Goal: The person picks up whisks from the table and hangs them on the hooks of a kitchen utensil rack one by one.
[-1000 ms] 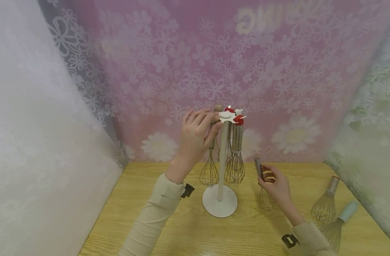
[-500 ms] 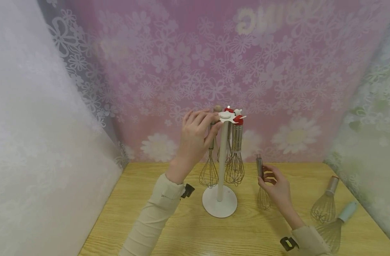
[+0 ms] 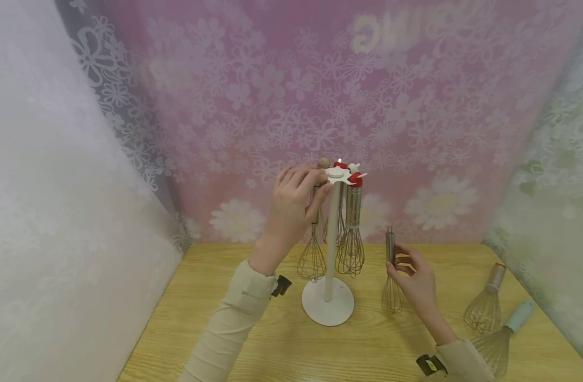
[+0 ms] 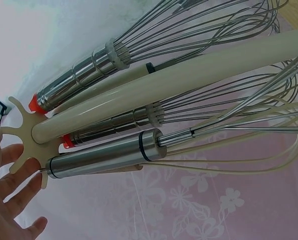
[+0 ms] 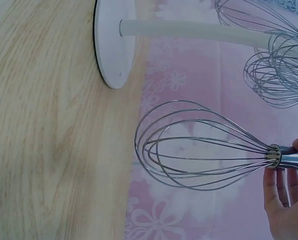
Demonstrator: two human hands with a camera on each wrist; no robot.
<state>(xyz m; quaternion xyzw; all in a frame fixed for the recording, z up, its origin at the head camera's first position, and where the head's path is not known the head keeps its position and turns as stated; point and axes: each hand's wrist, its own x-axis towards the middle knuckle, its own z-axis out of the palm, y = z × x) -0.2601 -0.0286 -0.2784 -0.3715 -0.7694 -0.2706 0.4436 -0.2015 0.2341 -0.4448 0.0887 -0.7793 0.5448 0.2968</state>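
Head view: left hand (image 3: 293,204) covers left prongs of the white stand (image 3: 331,244). Print (image 3: 253,293) on left cuff (image 3: 255,277) too small to read. Right sleeve (image 3: 463,359) hides some wires of the turquoise-handled whisk (image 3: 516,319). Right wrist view: right edge cuts off right hand (image 5: 289,205) and handle end of held whisk (image 5: 214,159). Left wrist view: left edge crops left hand; stand's foot out of frame.

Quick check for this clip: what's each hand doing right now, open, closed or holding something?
Left hand: closed, pinching the top of the white stand.
Right hand: closed, holding a metal whisk by its handle.
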